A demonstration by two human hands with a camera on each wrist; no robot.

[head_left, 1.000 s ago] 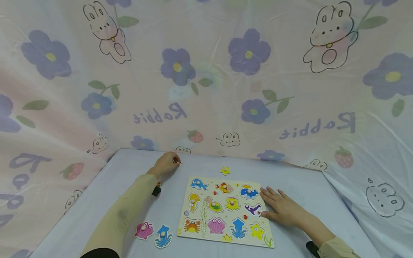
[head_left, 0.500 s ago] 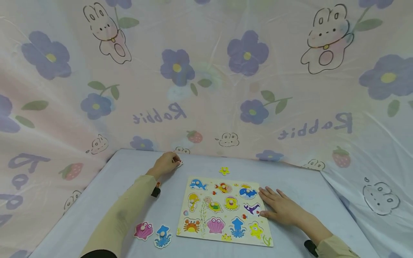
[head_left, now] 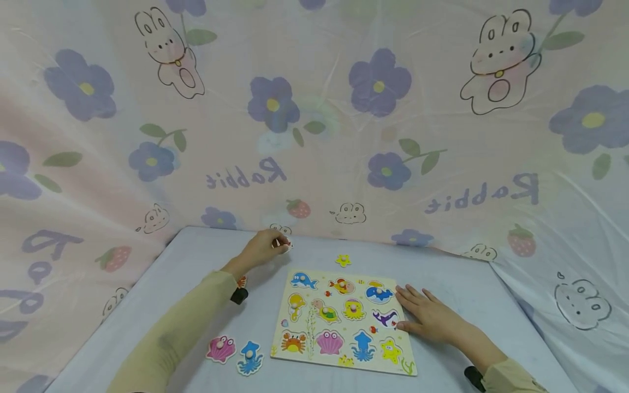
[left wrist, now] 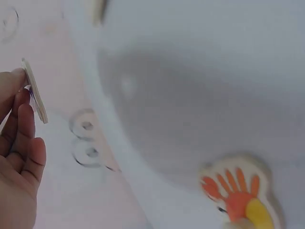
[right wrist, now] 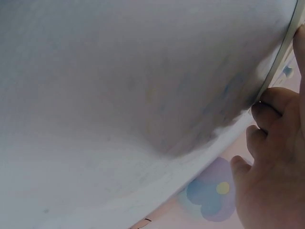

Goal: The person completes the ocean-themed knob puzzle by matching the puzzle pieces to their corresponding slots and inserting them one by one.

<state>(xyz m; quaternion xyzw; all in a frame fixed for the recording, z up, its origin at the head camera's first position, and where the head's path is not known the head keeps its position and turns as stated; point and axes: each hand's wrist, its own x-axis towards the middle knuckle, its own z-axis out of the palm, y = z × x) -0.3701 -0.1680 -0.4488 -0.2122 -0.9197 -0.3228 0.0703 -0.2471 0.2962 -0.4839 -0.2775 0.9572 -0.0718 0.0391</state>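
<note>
Facing printed cloth (head_left: pixel 324 158) across white tabletop (head_left: pixel 442 267), left hand (head_left: pixel 262 247) pinches puzzle piece (left wrist: pixel 36 93); right hand (head_left: pixel 432 317), outspread, touches board (head_left: pixel 321 279).

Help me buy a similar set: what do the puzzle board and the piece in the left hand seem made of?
Puzzle board: probably wood or fibreboard with a smooth printed face, judging by its pale edge.
Held piece: likely wood, perhaps plywood; its tan edge looks matte and unpainted, but no grain shows.

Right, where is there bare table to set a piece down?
Bare: tablecloth right of the loose starfish piece, beyond the right hand; also left of the left sleeve. Crowded: between that sleeve and the puzzle board, where the loose shell piece and squid piece lie.
</note>
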